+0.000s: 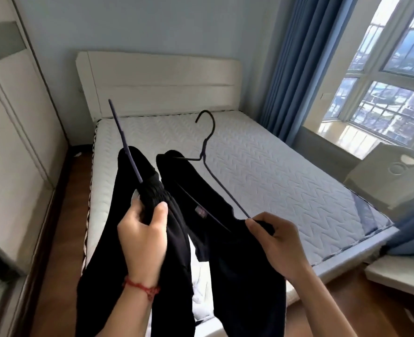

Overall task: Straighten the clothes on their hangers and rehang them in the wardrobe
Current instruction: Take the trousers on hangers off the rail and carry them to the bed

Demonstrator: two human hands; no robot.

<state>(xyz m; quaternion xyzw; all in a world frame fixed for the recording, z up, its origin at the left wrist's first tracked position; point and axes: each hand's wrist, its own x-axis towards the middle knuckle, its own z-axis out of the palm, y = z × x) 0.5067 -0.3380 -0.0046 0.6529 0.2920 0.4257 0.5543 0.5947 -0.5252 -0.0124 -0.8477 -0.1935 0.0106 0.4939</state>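
A black garment (237, 251) hangs between both hands, draped over a dark wire hanger (207, 152) whose hook rises beyond the right hand; the left hand (142, 229) clasps a bunched black waistband (152, 193), with a second thin hanger bar (123, 139) jutting up past its fingers; the right hand (271, 237) pinches the hanger's lower end and the cloth there; beyond both hands lies a bare quilted mattress (262, 166); blue curtains (296, 69) hang far right of the right hand.
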